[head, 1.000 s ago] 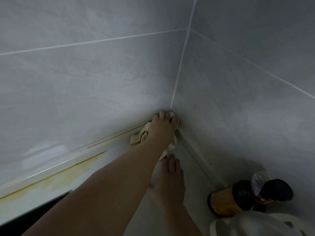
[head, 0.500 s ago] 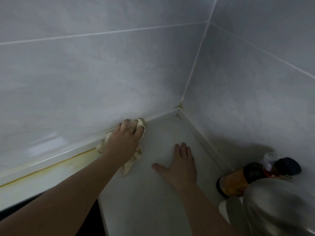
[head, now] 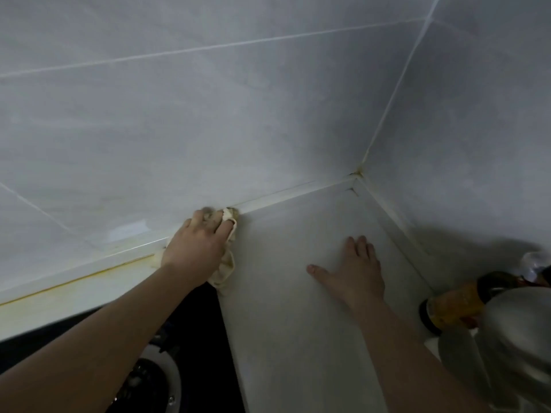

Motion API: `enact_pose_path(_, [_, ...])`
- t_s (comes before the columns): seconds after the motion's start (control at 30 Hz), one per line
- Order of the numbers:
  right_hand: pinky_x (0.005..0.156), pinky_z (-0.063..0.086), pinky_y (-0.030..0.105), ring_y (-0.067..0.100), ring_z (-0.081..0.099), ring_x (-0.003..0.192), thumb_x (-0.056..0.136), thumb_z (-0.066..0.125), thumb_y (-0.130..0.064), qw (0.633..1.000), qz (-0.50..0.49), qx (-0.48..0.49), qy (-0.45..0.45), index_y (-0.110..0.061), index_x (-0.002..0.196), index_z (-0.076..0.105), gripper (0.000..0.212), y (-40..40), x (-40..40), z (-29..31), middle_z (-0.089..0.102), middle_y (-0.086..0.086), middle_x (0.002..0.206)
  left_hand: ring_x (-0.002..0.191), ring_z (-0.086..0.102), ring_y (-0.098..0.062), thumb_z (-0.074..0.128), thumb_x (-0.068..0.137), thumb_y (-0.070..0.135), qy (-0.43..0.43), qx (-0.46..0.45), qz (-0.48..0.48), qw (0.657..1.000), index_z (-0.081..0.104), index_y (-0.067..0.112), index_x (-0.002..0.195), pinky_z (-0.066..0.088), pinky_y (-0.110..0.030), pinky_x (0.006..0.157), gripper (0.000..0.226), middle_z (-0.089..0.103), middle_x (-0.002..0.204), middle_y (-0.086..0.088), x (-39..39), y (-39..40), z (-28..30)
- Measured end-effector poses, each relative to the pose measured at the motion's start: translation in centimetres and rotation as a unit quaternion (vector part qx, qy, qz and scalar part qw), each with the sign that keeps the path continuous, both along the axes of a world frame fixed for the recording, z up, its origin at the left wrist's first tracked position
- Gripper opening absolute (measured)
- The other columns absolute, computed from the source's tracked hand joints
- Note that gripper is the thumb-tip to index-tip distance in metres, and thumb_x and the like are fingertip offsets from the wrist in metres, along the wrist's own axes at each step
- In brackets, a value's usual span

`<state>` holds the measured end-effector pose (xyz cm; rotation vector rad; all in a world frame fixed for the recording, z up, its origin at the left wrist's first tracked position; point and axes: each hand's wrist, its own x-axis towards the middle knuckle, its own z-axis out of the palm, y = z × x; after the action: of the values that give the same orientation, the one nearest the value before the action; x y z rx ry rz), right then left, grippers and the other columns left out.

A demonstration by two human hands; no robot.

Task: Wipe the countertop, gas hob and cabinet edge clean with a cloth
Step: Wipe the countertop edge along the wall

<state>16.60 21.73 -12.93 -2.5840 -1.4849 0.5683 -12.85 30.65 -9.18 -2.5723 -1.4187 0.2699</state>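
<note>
Closest to me the black gas hob [head: 196,347] butts right against the pale countertop [head: 292,338], and off to the right a brown bottle [head: 456,302] and a shiny metal pot [head: 518,338] crowd that end, so I'd say the free room is mostly the middle strip. The right hand [head: 354,272] rests flat on the counter, fingers straight and spread, holding nothing. Further back the left hand [head: 196,245] has its fingers curled over the cream cloth [head: 225,268], bunched against the stained wall trim [head: 98,265]; looks soft and light, best gripped wadded for that seam.
</note>
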Motion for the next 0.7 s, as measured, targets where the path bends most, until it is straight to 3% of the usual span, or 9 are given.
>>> enact_pose_path(0.13, [0.128,0.012,0.044,0.027,0.002,0.159,0.074,0.060,-0.086,1.000,0.003,0.003,-0.004,-0.013,0.165,0.010,0.127,0.0,0.0,-0.1,0.003,0.009,0.173,0.086,0.054,-0.035,0.052,0.080,0.024,-0.033,0.027,-0.007,0.999,0.066,0.013,0.106,0.048,-0.042,0.070,0.032,0.069,0.099,-0.013,-0.2,-0.2,1.4])
enact_pose_path(0.23, [0.128,0.012,0.045,0.027,0.001,0.159,0.074,0.060,-0.087,1.000,0.001,0.001,-0.004,-0.013,0.165,0.010,0.128,0.0,0.1,-0.4,0.002,0.010,0.173,0.081,0.054,-0.035,0.058,0.080,0.022,-0.075,0.065,-0.032,0.995,0.067,0.012,0.096,0.046,-0.040,0.066,0.021,0.068,0.089,-0.014,1.4,-0.9,1.7])
enact_pose_path(0.3, [0.127,0.012,0.045,0.027,0.002,0.159,0.074,0.058,-0.088,1.000,0.007,-0.001,-0.006,-0.012,0.165,0.010,0.128,0.0,0.0,-0.4,0.003,0.010,0.173,0.089,0.055,-0.037,0.049,0.079,0.027,-0.095,0.047,-0.042,0.993,0.066,0.012,0.100,0.047,-0.042,0.071,0.031,0.068,0.098,-0.015,3.7,-1.6,0.7])
enact_pose_path(0.43, [0.127,0.014,0.044,0.027,0.004,0.159,0.074,0.053,-0.090,1.000,0.014,0.002,-0.025,-0.011,0.164,0.011,0.127,-0.1,0.1,-0.6,0.005,0.011,0.173,0.119,0.053,-0.039,0.029,0.081,0.038,-0.086,-0.044,-0.020,0.995,0.061,0.017,0.124,0.044,-0.046,0.094,0.057,0.057,0.138,-0.016,8.0,-3.1,-2.5])
enact_pose_path(0.6, [0.127,0.015,0.044,0.026,0.005,0.159,0.074,0.051,-0.091,0.999,0.028,-0.002,-0.037,-0.012,0.165,0.012,0.126,0.0,0.3,-1.0,0.005,0.010,0.173,0.132,0.042,-0.036,0.043,0.091,0.054,-0.089,-0.053,-0.001,0.995,0.044,0.028,0.146,0.034,-0.049,0.100,0.060,0.038,0.160,-0.006,7.2,-2.7,-3.3])
enact_pose_path(0.7, [0.127,0.014,0.044,0.025,0.004,0.159,0.073,0.050,-0.092,0.999,0.026,-0.007,-0.034,-0.013,0.165,0.011,0.127,0.0,0.1,-0.8,0.003,0.008,0.173,0.137,0.036,-0.034,0.044,0.098,0.050,-0.074,-0.051,0.053,0.995,0.040,0.028,0.147,0.036,-0.046,0.098,0.054,0.035,0.159,-0.007,6.2,-2.0,-2.9])
